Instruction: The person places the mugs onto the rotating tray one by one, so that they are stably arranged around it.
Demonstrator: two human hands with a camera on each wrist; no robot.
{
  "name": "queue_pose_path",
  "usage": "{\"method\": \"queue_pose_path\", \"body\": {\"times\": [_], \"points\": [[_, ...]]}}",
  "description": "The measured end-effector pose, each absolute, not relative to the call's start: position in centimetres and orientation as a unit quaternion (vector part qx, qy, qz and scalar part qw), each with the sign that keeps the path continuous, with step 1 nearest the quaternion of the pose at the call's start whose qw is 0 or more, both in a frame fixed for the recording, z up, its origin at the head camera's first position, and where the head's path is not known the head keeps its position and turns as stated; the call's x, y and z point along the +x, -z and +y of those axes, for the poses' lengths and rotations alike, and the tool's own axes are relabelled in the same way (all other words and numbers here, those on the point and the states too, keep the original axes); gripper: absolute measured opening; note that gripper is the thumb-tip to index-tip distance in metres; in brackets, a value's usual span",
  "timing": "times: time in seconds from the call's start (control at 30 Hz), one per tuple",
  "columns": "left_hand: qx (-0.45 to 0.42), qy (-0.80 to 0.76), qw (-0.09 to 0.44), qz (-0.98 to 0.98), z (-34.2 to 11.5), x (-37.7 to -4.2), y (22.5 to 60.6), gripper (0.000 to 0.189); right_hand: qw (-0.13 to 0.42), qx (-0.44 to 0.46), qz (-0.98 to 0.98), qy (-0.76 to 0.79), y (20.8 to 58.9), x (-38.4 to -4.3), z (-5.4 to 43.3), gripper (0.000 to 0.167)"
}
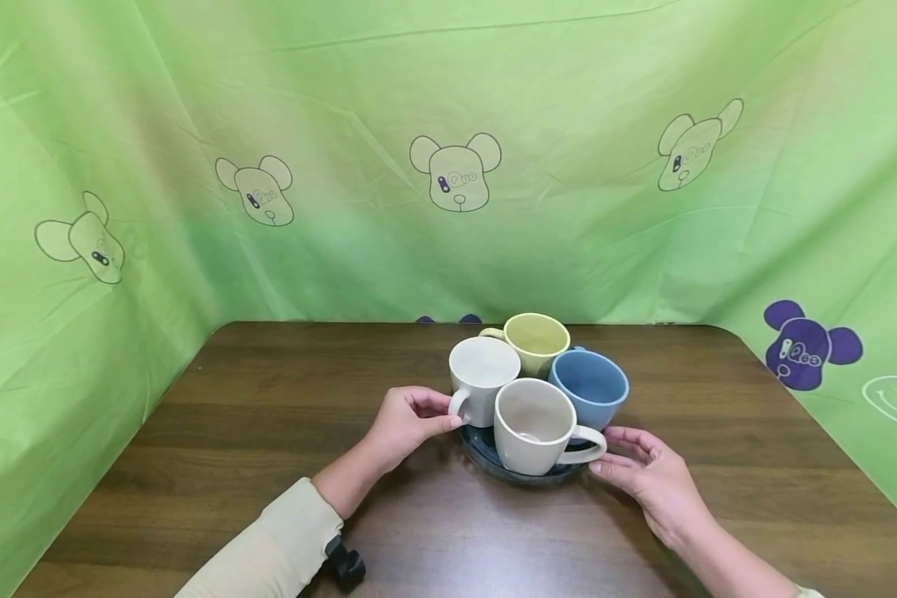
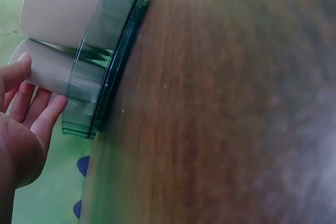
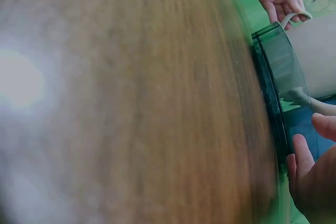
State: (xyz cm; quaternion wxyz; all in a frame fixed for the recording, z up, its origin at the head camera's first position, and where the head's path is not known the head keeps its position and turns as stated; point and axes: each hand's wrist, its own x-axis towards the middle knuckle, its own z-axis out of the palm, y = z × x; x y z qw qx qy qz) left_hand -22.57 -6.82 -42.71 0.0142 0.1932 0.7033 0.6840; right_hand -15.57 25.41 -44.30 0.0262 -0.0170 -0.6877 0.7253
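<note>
Four mugs stand upright together in a round, dark blue-green see-through dish (image 1: 523,477). At the left is a white mug (image 1: 484,365), at the front a beige mug (image 1: 526,444), at the right a blue mug (image 1: 590,390), at the back a yellow-green mug (image 1: 536,336). My left hand (image 1: 411,423) pinches the white mug's handle (image 1: 458,402) between thumb and fingers; a lower finger comes right at the dish's wall (image 2: 84,114). With my right hand (image 1: 654,477) I pinch the tip of the beige mug's handle (image 1: 590,444), lower fingers (image 3: 302,150) against the dish's side.
The dish sits on a brown wooden table (image 1: 284,374) with rounded far corners. Behind and around it hangs a green cloth (image 1: 329,232) printed with bear heads. A black strap piece (image 1: 344,565) hangs at my left sleeve (image 1: 269,544).
</note>
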Motion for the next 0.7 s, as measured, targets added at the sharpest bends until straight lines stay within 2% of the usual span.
{"method": "queue_pose_path", "body": {"times": [0.43, 0.7], "points": [[0.181, -0.694, 0.02, 0.697, -7.0, -22.9, 42.9, 0.024, 0.004, -0.013, -0.7, -0.714, 44.3, -15.4, 25.8, 0.038], [0.179, -0.695, 0.008, 0.697, -8.0, -22.5, 42.9, 0.035, -0.022, 0.001, -0.676, -0.736, 44.1, -15.5, 26.7, 0.036]]}}
